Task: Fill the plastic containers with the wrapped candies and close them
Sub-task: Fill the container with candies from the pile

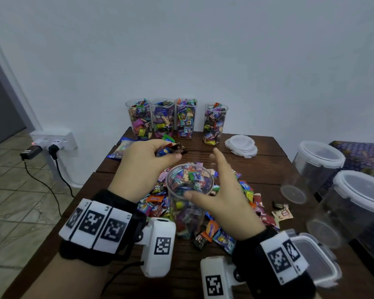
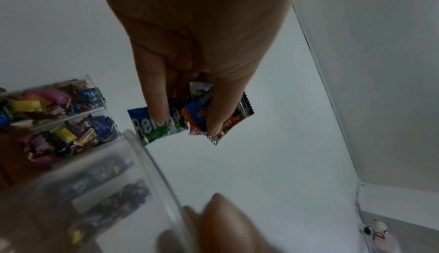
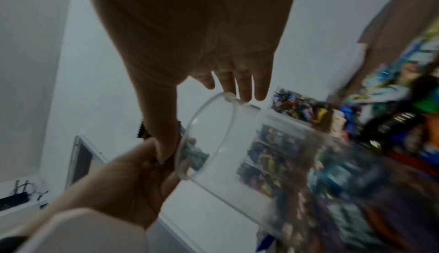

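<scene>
A clear plastic container [image 1: 188, 203], partly filled with wrapped candies, stands in a candy pile [image 1: 246, 190] on the dark wooden table [image 1: 268, 165]. My left hand [image 1: 171, 152] hovers just behind its rim and pinches a few wrapped candies [image 1: 173, 148]; the left wrist view shows a blue Relaxa wrapper [image 2: 156, 125] and orange and brown ones between thumb and fingers [image 2: 154, 95]. My right hand [image 1: 200, 173] is spread open at the container's right side, with its thumb on the front wall and straight fingers [image 3: 244, 88] past the rim [image 3: 209, 110].
Several filled, lidless containers [image 1: 163, 117] line the back edge by the wall. A stack of white lids [image 1: 242, 145] lies at the back right. Two empty lidded jars [image 1: 317, 167] [image 1: 358, 203] stand at the right, and a flat lidded box [image 1: 317, 262] sits near my right wrist. A candy bag [image 1: 121, 147] lies back left.
</scene>
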The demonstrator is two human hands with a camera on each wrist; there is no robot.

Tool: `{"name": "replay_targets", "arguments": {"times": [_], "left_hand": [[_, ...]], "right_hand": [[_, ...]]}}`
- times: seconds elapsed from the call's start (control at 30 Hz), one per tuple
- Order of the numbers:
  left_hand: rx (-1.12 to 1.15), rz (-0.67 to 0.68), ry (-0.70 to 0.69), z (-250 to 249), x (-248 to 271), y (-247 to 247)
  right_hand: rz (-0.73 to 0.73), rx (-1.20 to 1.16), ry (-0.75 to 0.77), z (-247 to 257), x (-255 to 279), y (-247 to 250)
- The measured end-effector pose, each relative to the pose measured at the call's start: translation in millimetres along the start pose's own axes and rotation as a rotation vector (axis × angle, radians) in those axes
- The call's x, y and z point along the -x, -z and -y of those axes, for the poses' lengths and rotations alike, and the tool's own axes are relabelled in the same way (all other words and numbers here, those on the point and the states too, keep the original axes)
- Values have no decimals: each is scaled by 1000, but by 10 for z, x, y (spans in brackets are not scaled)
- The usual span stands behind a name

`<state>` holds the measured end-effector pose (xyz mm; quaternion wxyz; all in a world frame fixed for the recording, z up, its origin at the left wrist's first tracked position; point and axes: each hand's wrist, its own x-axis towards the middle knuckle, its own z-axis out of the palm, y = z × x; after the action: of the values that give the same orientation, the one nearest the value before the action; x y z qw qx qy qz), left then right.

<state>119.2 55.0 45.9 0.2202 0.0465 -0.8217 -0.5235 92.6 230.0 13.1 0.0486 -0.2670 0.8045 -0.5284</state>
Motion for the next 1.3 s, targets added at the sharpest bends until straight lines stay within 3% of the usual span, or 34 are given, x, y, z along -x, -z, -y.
{"name": "replay_targets", "arguments": {"times": [0.1, 0.2, 0.33, 0.5, 0.73, 0.87, 1.03, 1.17, 1.3], "left_hand": [[1, 99, -16, -48, 17, -36], [-37, 194, -23, -59, 35, -96], [-57, 291, 16, -42, 52, -138], [-88, 299, -34, -41, 40, -117], [-42, 320, 29, -44, 33, -129], [-18, 253, 0, -16, 33, -131], [40, 70, -10, 58, -48, -51], [-23, -61, 118, 379, -231, 195], [-243, -24, 329, 771, -414, 375]], "right_hand": [[108, -234, -84, -172, 40, -115], [92, -342, -93, -346, 27, -240], [37, -348, -31, -459, 25, -312], [18, -311, 8, -449, 31, -293], [26, -275, -6, -463, 26, -273], [29, -289, 2, -436, 42, -267], [74, -241, -7, -440, 64, -214], [215, -46, -53, -456, 42, -90], [263, 166, -162, -511, -93, 108]]}}
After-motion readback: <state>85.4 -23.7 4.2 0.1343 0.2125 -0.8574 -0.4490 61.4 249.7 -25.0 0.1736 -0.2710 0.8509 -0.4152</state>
